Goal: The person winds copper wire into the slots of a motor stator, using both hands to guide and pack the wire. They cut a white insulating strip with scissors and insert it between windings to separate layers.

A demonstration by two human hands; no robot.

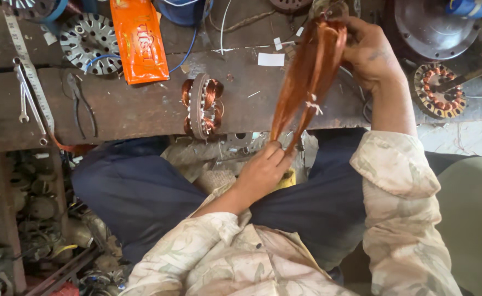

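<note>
I am holding a long hank of copper wire (308, 77) stretched between my two hands, above the near edge of the wooden workbench (142, 109). My right hand (369, 52) is at the far end, fingers curled shut around the top loop of the hank, close to the far right part of the bench. My left hand (263, 170) is at the near end, down by my lap, with the fingertips pressed together and pinching the narrow lower end of the hank. The strands run slanting from far right to near left, and a small white tie (313, 104) binds them about halfway down.

Just left of the hank, a round metal core (202, 106) with copper windings stands on its edge on the bench, apart from both hands. Further left lie a pair of dark pliers (79, 104), two spanners (27, 101) and a measuring tape (30, 68) running from far to near. An orange packet (138, 39) lies at the far side, and beside it, on its left, a flat slotted metal disc (89, 41). A small white paper slip (271, 59) lies on the bench near the hank. To the right of my right arm sits another wound core (438, 90), lying flat, with a grey round housing (435, 27) beyond it.
</note>
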